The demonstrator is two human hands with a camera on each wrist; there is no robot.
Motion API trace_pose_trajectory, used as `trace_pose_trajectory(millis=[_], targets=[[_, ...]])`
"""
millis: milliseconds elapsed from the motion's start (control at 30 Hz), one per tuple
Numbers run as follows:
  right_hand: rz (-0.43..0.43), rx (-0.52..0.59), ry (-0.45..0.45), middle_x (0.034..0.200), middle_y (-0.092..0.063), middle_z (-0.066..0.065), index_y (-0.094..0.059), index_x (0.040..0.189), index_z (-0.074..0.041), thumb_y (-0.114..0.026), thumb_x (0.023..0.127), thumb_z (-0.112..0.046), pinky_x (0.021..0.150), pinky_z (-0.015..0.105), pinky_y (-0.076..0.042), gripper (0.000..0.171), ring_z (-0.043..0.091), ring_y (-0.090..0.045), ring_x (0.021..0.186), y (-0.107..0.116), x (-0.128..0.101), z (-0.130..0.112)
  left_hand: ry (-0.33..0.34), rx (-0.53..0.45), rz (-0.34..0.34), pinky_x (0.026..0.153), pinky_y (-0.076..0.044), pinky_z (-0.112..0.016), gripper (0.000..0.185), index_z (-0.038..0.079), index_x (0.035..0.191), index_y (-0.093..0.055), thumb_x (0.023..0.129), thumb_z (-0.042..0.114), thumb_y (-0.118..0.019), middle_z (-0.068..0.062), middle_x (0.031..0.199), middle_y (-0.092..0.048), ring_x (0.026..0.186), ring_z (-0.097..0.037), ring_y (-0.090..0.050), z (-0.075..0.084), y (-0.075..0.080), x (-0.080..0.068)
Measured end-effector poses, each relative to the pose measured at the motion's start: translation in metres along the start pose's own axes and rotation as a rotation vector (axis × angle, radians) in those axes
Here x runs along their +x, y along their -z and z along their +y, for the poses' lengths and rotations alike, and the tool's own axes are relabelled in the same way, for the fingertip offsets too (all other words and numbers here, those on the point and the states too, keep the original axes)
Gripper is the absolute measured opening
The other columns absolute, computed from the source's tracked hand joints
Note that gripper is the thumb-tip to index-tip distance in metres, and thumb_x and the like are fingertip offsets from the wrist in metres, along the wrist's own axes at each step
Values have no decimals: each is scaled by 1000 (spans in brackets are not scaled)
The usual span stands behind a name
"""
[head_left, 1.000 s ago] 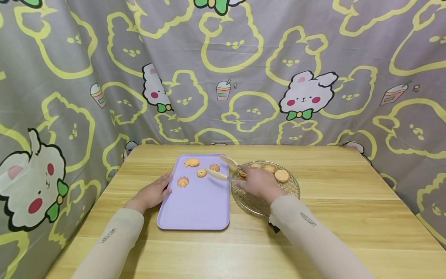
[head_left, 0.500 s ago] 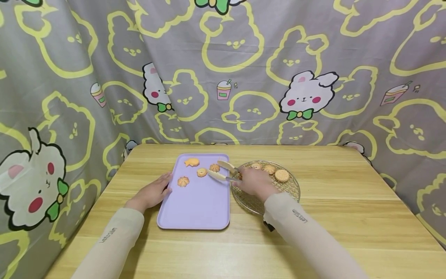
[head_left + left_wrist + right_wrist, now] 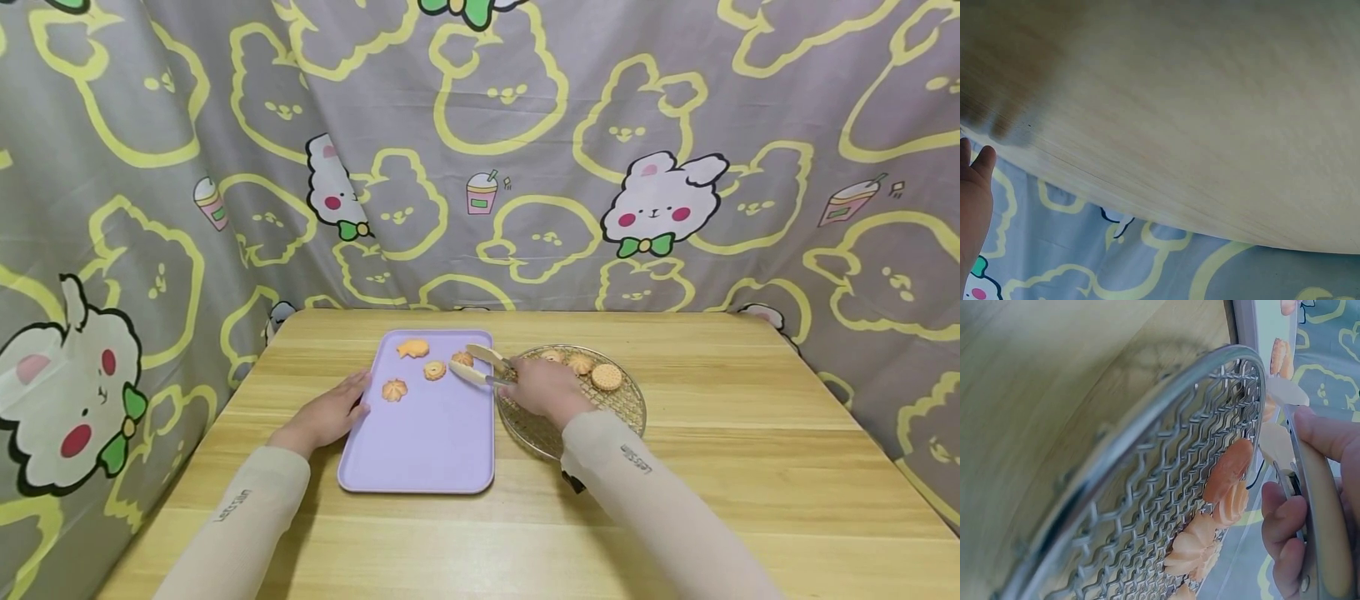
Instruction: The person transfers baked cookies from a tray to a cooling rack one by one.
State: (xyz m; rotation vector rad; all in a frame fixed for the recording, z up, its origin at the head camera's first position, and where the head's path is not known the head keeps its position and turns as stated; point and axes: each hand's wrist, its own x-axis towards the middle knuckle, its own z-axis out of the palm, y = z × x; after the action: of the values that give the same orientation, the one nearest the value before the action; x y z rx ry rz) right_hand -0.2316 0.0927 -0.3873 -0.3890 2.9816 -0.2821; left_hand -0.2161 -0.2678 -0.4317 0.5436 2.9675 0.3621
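In the head view my left hand (image 3: 324,417) rests against the left edge of a lilac tray (image 3: 416,450), fingers extended along the rim. My right hand (image 3: 549,388) grips metal tongs (image 3: 472,373) with pale tips. The tips reach over the tray's right rim, one on each side of a ridged cookie (image 3: 462,358); whether they touch it is unclear. On the tray also lie a fish-shaped cookie (image 3: 413,348), a round ring cookie (image 3: 434,370) and a flower-shaped cookie (image 3: 394,390). In the right wrist view, thumb and fingers wrap the tongs' handle (image 3: 1325,531).
Just right of the tray stands a round wire rack (image 3: 536,437) bearing several cookies, among them a round dotted one (image 3: 607,377). My right hand and forearm pass over it. A patterned curtain (image 3: 480,167) hangs behind the wooden table (image 3: 750,433).
My right hand has moved slightly left. The tongs' tips have come down around the ridged cookie and stand closer together. My left hand and the tray have stayed put.
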Motion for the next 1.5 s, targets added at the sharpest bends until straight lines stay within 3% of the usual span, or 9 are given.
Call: trace_pose_trajectory(millis=[100,633,833,900,1067,1267,1500], targets=[[5,-15,1,119,-64,10,-47,142,-19,-57,90,-54,59,43,-52,64,33,-62,98,-1,2,-1,7,-4,-3,110,-23,-52,58,-4,148,-26,101,26,-44,-22,153,-23,139,-39,-21,0,0,0],[9,17,-6,123,-62,10,-45,144,-20,-55,90,-55,60,40,-50,65,32,-62,98,-2,-1,-1,29,-10,-31,111,-21,-52,59,-4,148,-25,102,28,-43,-21,154,-21,140,-39,-19,-1,-1,1],[36,53,0,122,-62,11,-42,145,-21,-55,91,-55,46,33,-45,65,25,-61,83,2,-5,1,33,-9,-29,111,-21,-53,60,-3,149,-24,102,29,-43,-21,154,-20,140,-39,-18,-2,-2,2],[44,60,-2,117,-64,11,-42,146,-23,-54,91,-56,41,32,-43,65,23,-58,71,4,-6,1,32,-9,-29,111,-21,-53,60,-3,149,-24,102,29,-43,-21,154,-20,140,-39,-18,-2,-2,2],[56,87,-6,84,-65,6,-42,146,-24,-54,90,-57,37,31,-39,66,20,-50,54,7,-12,5,27,-10,-25,111,-21,-53,60,-3,148,-24,102,29,-43,-21,154,-20,140,-39,-18,-2,-3,2],[105,89,4,91,-65,5,-43,145,-26,-55,90,-56,41,35,-40,64,20,-51,60,11,-21,13,32,-12,-30,111,-21,-53,60,-3,149,-24,102,29,-43,-21,154,-20,140,-39,-18,-2,-3,1],[137,81,29,85,-64,4,-44,145,-27,-55,90,-56,41,34,-39,63,20,-49,57,15,-35,23,33,-7,-28,111,-21,-52,60,-2,149,-24,102,29,-43,-20,155,-19,140,-38,-18,-1,-2,1]])
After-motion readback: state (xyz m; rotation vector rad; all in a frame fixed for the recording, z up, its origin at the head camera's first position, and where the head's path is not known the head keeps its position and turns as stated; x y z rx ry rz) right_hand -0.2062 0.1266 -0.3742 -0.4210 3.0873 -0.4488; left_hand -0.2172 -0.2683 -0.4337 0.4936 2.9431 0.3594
